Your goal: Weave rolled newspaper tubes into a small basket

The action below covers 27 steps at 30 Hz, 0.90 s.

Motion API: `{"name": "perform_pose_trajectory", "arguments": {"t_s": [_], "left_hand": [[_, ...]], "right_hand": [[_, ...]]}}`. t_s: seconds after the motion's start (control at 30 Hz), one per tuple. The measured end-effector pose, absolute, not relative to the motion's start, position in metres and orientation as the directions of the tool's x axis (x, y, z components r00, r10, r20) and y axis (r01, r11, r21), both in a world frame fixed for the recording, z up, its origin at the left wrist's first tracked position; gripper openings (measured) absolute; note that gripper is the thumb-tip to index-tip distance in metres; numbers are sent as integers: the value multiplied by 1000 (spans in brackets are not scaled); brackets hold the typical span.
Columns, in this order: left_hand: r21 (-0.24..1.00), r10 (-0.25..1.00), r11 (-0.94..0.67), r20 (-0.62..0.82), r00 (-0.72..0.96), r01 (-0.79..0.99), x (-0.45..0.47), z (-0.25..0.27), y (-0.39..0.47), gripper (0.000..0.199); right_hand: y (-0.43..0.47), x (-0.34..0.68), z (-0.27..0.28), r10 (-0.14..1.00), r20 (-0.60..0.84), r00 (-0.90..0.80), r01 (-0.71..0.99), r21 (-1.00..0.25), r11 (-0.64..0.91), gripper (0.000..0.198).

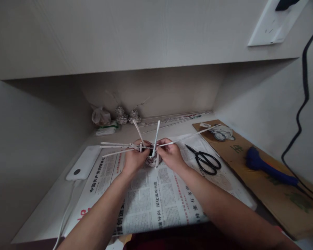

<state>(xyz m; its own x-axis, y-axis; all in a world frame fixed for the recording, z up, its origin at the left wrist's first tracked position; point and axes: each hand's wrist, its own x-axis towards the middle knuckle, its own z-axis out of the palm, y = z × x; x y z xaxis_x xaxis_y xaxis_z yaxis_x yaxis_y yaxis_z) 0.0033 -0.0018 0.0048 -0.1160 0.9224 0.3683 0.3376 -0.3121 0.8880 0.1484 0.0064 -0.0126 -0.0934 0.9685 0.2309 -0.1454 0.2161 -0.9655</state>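
Observation:
Between my hands is a small round basket woven from rolled newspaper (152, 161), with several pale paper sticks poking out to the left, upward and down. My left hand (136, 156) is closed around its left side, among the sticks. With thumb and fingers, my right hand (170, 152) pinches one long paper stick (189, 136) at the weave's right rim; its far end reaches the cardboard. The fingertips partly hide the weave's top. Black scissors (205, 161) lie just right of my right hand, blades toward the upper left.
Newspaper (156, 199) covers the tabletop. A white power bank (83, 162) with a cable lies left. On the right, cardboard (261, 184) holds a blue glue gun (271, 170) and a crumpled wad (221, 132). Woven gourd shapes (122, 117) and paper sticks (172, 119) sit at the back.

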Motion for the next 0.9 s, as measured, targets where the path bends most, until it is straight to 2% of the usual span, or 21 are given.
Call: {"name": "perform_pose_trajectory", "arguments": {"t_s": [0.17,0.27,0.33,0.47,0.6,0.77,0.9], "left_hand": [[915,932,-279,331,-146,292,3,6,-3,10],[923,944,-263,306,-120,281,2,5,-2,25],[920,953,-249,288,-92,303,2,6,-1,27],[904,960,-232,273,-68,360,1,7,-1,20],[897,955,-260,293,-41,357,-1,7,-1,20],[881,949,-300,314,22,366,-3,8,-3,19],[876,951,-287,311,2,387,-3,9,-3,17]], "right_hand": [[9,145,-11,991,126,-53,-327,-940,102,20],[9,144,-11,999,51,-5,-320,-946,47,21],[9,143,-11,1000,29,11,-297,-954,31,21],[10,143,-12,1000,19,16,-277,-961,23,19],[11,142,-13,1000,6,25,-325,-945,14,20],[13,142,-16,998,48,48,-345,-937,62,24],[12,142,-17,997,53,52,-323,-944,67,23]]}}
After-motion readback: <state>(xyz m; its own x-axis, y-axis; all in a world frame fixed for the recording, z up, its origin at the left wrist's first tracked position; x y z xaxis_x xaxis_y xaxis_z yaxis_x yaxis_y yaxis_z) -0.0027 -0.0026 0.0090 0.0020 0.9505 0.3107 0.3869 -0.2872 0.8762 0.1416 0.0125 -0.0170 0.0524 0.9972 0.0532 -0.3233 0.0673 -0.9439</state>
